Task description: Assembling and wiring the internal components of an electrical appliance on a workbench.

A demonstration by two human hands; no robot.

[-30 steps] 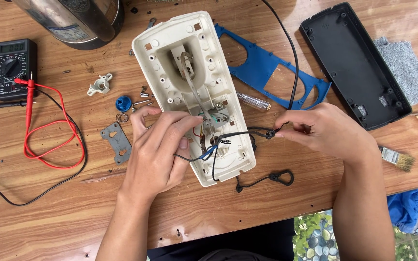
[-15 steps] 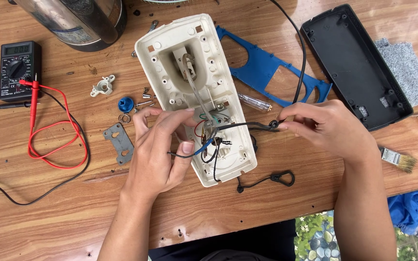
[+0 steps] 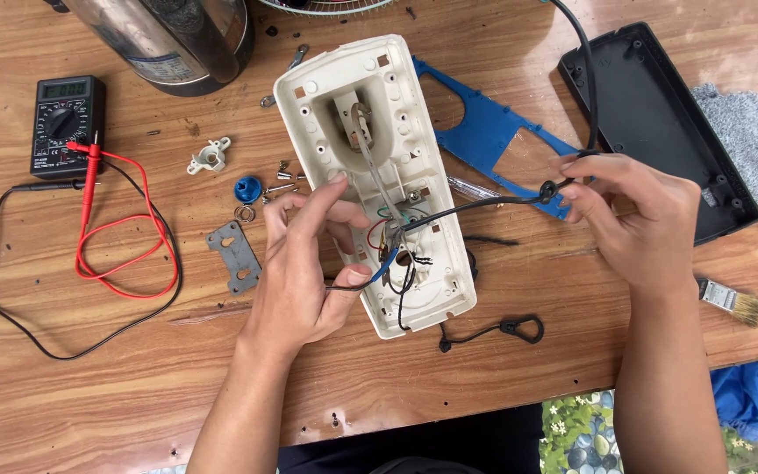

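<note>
On the wooden desk [image 3: 89,395], the left hand [image 3: 304,268] pinches thin wires [image 3: 385,263] at the near end of the cream plastic housing [image 3: 370,167] lying open at the centre. To the right, the right hand [image 3: 638,224] grips the black cord [image 3: 484,204] at its knot. Farther left sit a multimeter [image 3: 65,123] and a blue cap [image 3: 246,188].

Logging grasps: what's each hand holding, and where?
Right hand pinches the black cord at its knot. Left hand grips thin wires at the white housing.
</note>
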